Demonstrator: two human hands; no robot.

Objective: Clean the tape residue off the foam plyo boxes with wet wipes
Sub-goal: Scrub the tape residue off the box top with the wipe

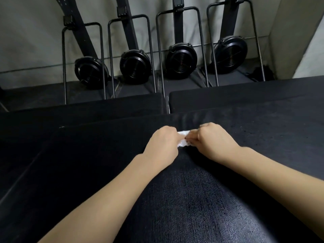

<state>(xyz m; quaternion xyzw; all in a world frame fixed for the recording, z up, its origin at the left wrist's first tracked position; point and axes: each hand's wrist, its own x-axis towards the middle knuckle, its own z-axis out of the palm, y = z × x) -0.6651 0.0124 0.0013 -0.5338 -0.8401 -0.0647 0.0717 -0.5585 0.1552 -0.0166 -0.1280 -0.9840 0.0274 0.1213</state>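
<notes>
A black foam plyo box (192, 199) fills the lower part of the view, its textured top facing me. A crumpled white wet wipe (183, 142) lies on that top near the far edge. My left hand (163, 144) grips the wipe's left side with curled fingers. My right hand (213, 139) pinches its right side, fingertips meeting the left hand's. Much of the wipe is hidden between the two hands. A slightly shiny streak (189, 120) shows on the box just beyond the hands.
Two more black foam boxes stand behind, one at the left (87, 106) and one at the right (245, 95), with a narrow gap between them. Beyond them several black rowing machines (135, 65) stand upright against a pale wall (35, 32).
</notes>
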